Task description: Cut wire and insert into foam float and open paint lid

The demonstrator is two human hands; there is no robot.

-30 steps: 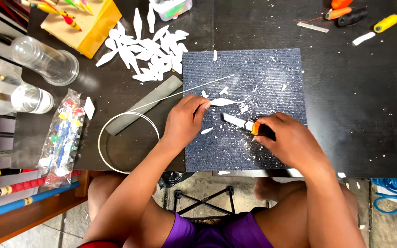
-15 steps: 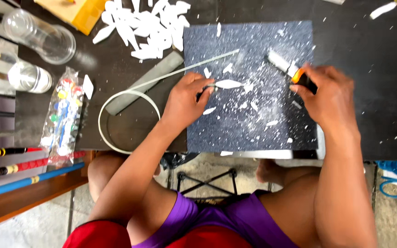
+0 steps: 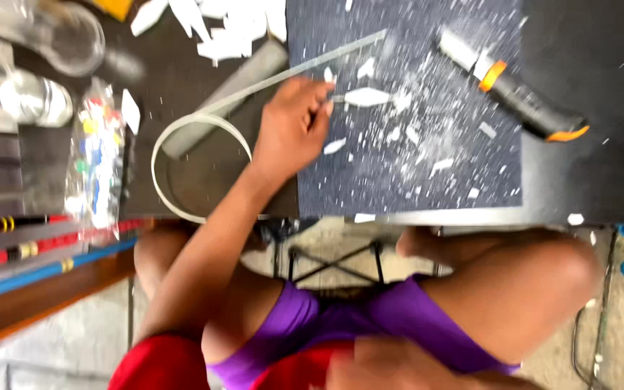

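- Black table [image 3: 586, 108] carries grey mat [image 3: 413, 166], white scraps on it.
- Left hand [image 3: 290, 126] on mat's left edge, fingers pinching white leaf piece [image 3: 366, 96].
- Knife [image 3: 514, 90] lies loose at mat's right.
- Right hand out of view.

Left hand [image 3: 294, 123] on white leaf-shaped cutout [image 3: 367, 96]

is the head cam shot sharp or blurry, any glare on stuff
Head view: motion blur smears the whole frame, worst at the left edge and bottom; the left hand pinching a white leaf-shaped cutout is soft but readable; the utility knife is fairly clear; bright glare spots the clear jars; lighting is even, shadows faint.
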